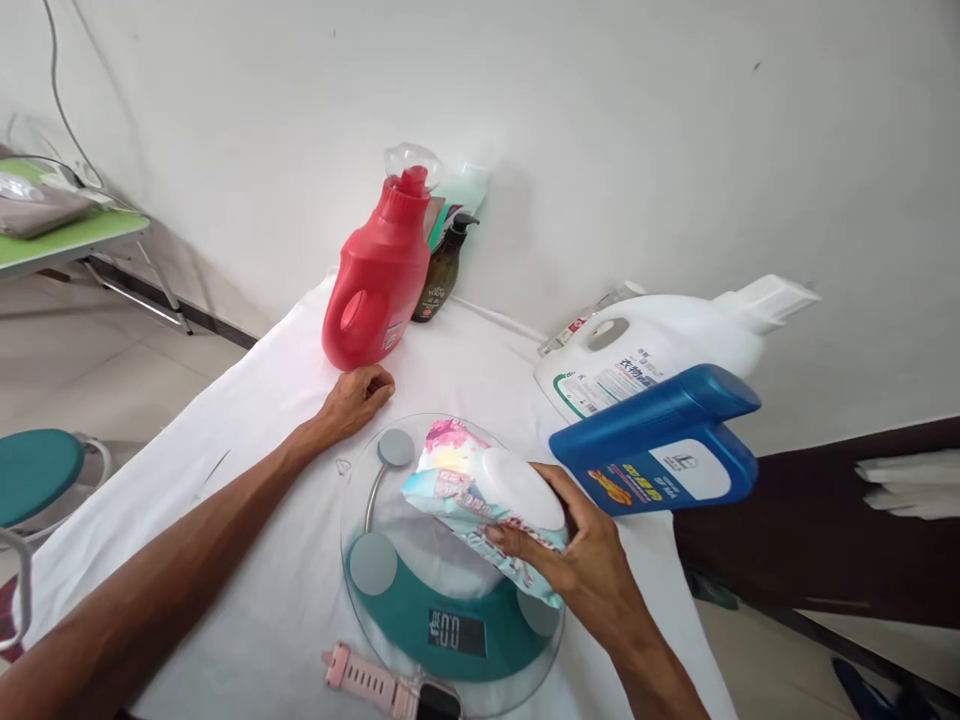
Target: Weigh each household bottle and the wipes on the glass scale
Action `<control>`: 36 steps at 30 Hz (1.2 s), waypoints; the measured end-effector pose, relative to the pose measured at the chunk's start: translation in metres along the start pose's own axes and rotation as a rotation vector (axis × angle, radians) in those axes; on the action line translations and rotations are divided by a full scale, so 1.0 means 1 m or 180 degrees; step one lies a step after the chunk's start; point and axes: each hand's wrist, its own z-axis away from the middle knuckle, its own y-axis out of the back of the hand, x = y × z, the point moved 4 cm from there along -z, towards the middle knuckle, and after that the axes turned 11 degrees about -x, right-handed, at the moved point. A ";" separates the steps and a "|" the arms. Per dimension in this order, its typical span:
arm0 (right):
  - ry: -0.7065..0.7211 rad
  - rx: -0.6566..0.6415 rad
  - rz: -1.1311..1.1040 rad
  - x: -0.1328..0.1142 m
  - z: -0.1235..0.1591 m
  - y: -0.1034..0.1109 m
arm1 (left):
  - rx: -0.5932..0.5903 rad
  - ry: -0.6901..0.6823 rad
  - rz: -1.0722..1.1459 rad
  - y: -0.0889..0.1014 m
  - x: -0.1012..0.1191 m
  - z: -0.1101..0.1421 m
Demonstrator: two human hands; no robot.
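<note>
Landmark: the glass scale [409, 598]. Right hand [592, 560] grips a soft, printed packet [487, 500], thumb on the near face, holding it tilted over the scale; contact with the glass cannot be told. Display [457, 635] appears to read 0.0. Left hand [356, 400] sits just beyond the scale's left rim, fingers loosely curled, nothing visible in it.

Risks, as judged: packet looks pliable, so it could slump or tip if let go at this slant. Blue bottle [660, 440], right of the scale and close to the right knuckles, could be knocked by an outward swing. Watch [394, 690] meets the scale's near rim; if caught under it, readings might suffer.

Surface: white cloth [277, 610] beneath the scale, creased. Beyond the scale: red jug [379, 280], dark pump bottle [441, 275]; beyond to the right, white jug [675, 335].

Room: pale wall [637, 150] behind; teal stool [37, 475] and green table [90, 232] well left of the scale, on tiled floor [45, 330].
</note>
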 end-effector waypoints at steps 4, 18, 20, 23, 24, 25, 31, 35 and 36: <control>-0.0018 0.0535 -0.0264 -0.017 -0.052 0.022 | 0.0016 0.0014 -0.0044 -0.001 0.001 -0.001; 0.0291 0.0644 0.0580 0.001 -0.282 0.010 | 0.0079 -0.0135 -0.0240 -0.003 0.000 -0.005; 0.0307 0.0639 0.0669 0.004 -0.280 0.013 | 0.0071 -0.0114 -0.0264 -0.002 0.001 -0.005; 0.0275 0.0759 0.0810 0.003 -0.267 0.011 | 0.0033 -0.0046 -0.0316 0.001 0.003 -0.006; 0.0313 0.0816 0.0863 0.000 -0.259 0.010 | 0.0013 -0.0024 -0.0331 0.001 0.004 -0.006; 0.0429 0.0895 0.0934 -0.003 -0.247 0.009 | -0.0001 -0.0007 -0.0344 0.002 0.004 -0.006; 0.1540 0.2546 0.1563 -0.008 -0.108 0.059 | -0.0044 0.0085 -0.0441 0.003 0.005 -0.006; 0.0699 0.3804 0.1396 0.040 -0.032 0.123 | -0.0036 0.0061 -0.0475 0.002 0.004 -0.006; 0.0403 0.3787 0.1004 0.056 -0.024 0.134 | -0.0029 0.0056 -0.0479 0.002 0.003 -0.006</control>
